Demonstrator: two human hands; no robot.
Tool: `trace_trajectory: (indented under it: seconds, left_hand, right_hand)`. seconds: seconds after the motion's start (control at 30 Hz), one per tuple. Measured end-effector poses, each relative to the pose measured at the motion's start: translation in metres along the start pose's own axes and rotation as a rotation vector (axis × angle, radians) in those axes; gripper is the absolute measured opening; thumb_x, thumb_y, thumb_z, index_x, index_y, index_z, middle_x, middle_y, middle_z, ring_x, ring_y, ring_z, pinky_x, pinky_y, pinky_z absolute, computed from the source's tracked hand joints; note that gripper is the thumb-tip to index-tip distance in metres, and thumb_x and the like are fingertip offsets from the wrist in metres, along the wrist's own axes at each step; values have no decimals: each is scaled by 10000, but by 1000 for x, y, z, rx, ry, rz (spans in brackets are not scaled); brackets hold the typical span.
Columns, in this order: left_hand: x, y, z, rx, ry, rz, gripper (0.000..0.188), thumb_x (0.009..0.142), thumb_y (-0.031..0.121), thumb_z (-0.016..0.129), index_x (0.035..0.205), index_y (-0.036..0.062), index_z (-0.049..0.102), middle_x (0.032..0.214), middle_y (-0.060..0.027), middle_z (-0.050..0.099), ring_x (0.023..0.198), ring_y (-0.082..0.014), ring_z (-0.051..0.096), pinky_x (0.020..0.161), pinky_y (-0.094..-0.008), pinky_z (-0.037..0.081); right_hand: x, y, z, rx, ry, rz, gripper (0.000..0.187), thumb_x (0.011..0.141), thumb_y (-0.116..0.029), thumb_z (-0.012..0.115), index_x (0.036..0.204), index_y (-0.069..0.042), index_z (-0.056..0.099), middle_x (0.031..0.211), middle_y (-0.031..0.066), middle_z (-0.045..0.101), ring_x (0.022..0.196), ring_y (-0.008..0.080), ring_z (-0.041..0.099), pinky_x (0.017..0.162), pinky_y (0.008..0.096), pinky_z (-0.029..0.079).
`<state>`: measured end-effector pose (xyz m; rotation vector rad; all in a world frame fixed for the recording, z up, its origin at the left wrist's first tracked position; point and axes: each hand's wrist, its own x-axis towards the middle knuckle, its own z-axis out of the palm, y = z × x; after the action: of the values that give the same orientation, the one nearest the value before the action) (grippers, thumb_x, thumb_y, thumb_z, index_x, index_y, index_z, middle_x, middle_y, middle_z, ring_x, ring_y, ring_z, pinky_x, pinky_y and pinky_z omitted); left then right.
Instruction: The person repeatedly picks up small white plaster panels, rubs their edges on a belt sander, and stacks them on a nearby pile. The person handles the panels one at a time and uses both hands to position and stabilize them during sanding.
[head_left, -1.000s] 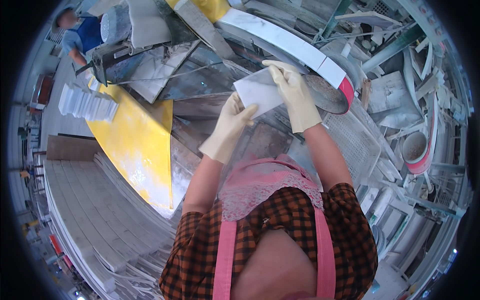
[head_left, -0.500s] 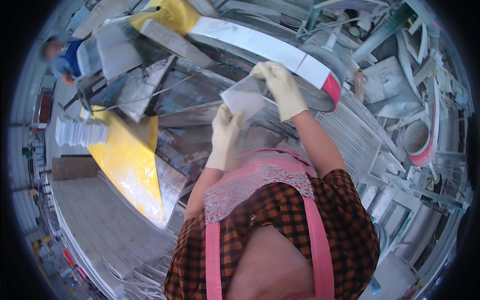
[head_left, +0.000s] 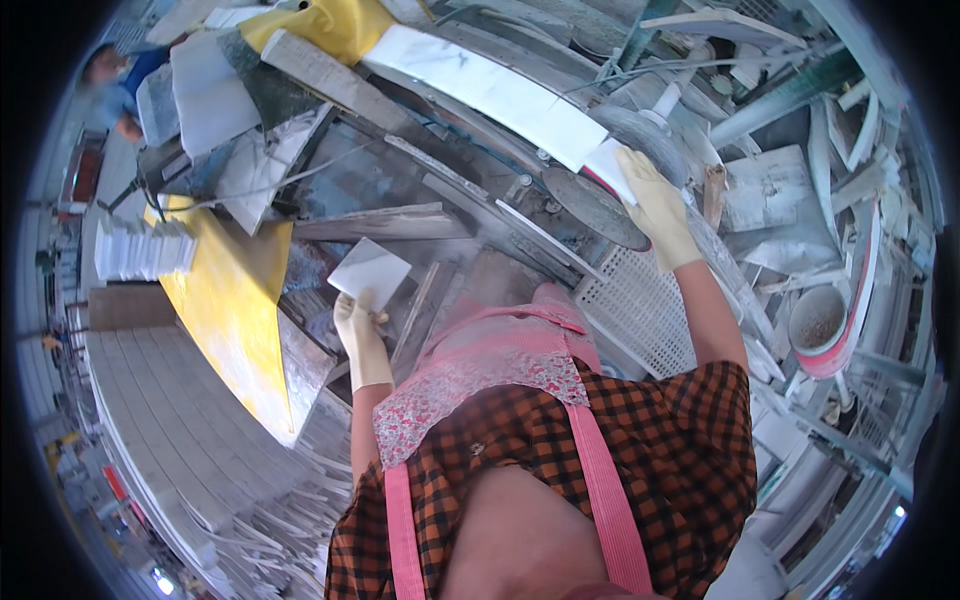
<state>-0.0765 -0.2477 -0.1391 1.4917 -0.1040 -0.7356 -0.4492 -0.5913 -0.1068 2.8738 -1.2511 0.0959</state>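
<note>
My left hand [head_left: 358, 318], in a cream rubber glove, grips a thin white square tile [head_left: 372, 272] by its near edge, thumb on top. Off to the right, my right hand [head_left: 655, 200], gloved the same way, lies with fingers stretched over a white piece [head_left: 608, 168]. That piece sits at the right end of a long white marble-look strip [head_left: 490, 82], slightly tilted from it. Beneath the piece a narrow red edge shows, beside a dark round disc [head_left: 597, 208]. How far the piece runs under my palm is hidden.
A stack of white tiles [head_left: 145, 250] stands on a yellow sheet [head_left: 225, 310] at left. Grey planks [head_left: 170, 400] lie below it. A perforated white crate [head_left: 640, 310] is near my right forearm. A dusty bucket [head_left: 818, 320] stands farther right. Another person [head_left: 115, 85] is at far left.
Both hands were together on the tile; my right hand has let go and moved right onto the strip's end. My left hand has carried the tile left. The end piece now sits askew.
</note>
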Motion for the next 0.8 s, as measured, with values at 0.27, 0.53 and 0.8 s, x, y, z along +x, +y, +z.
trace_trajectory:
  seconds: [0.27, 0.53, 0.8]
  left_hand:
    - [-37, 29, -25, 26, 310, 94, 261, 917, 134, 649, 1141, -1, 643, 979, -65, 708, 749, -114, 666, 503, -211, 492]
    - [-73, 87, -96, 62, 592, 126, 200, 908, 167, 654, 968, -23, 652, 733, -56, 631, 549, -116, 556, 515, -260, 448]
    - [-60, 153, -203, 651, 542, 12, 301, 857, 242, 588, 939, -38, 661, 679, -63, 596, 550, -144, 564, 557, -298, 449]
  right_hand:
    - [50, -15, 0, -321, 1, -293, 762, 844, -173, 691, 1534, -69, 387, 1580, 82, 422, 1478, 248, 359, 1215, 527, 257]
    - [86, -8, 27, -51, 188, -430, 782, 895, -335, 696, 1503, 40, 378, 1501, 284, 454, 1383, 397, 461, 1166, 484, 356]
    - [89, -87, -72, 532, -213, 178, 391, 960, -257, 683, 1237, 11, 617, 959, 162, 720, 853, 242, 699, 766, 406, 547]
